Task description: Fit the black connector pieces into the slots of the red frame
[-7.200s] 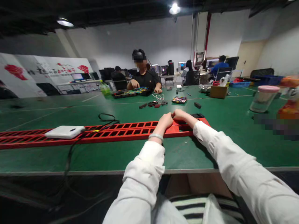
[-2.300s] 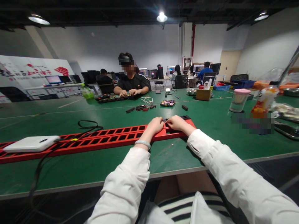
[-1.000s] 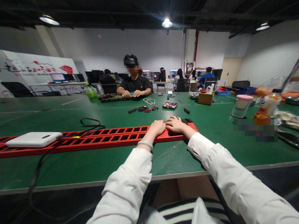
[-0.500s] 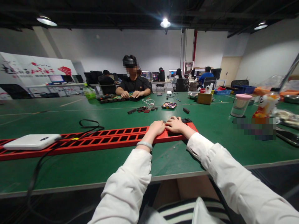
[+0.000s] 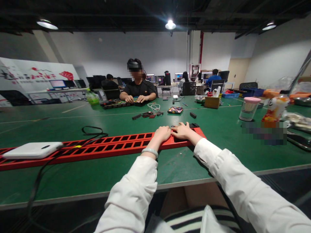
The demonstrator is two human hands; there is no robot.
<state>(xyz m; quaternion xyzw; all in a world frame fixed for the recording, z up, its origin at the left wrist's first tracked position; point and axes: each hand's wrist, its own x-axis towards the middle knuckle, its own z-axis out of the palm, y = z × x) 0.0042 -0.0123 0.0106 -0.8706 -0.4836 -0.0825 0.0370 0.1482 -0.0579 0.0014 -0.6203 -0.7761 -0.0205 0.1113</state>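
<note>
A long red slotted rack point(image 5: 126, 145) lies across the table in front of me, with two rows of rectangular openings. My left hand point(image 5: 162, 134) rests on its right part, fingers curled together; what they hold, if anything, is hidden. Beside it, nearly touching, my right hand point(image 5: 181, 132) lies over the rack's right end with its fingers spread, one of them raised. Just past the right fingers a black piece point(image 5: 193, 125) sits at the rack's end. A dark opening shows under my right palm.
On the rack's left part sits a white power bank point(image 5: 32, 150) with a black cable point(image 5: 92, 139). Ahead lie small dark pieces point(image 5: 148, 114), a patterned box point(image 5: 175, 110) and a black block point(image 5: 192, 115). A pink-lidded cup point(image 5: 248, 110) and bottle point(image 5: 274, 108) stand right. Opposite, a person point(image 5: 138, 85) works.
My right fingers have spread slightly, with one lifting. Both hands stay in nearly the same place on the rack. The whole view has shifted a little.
</note>
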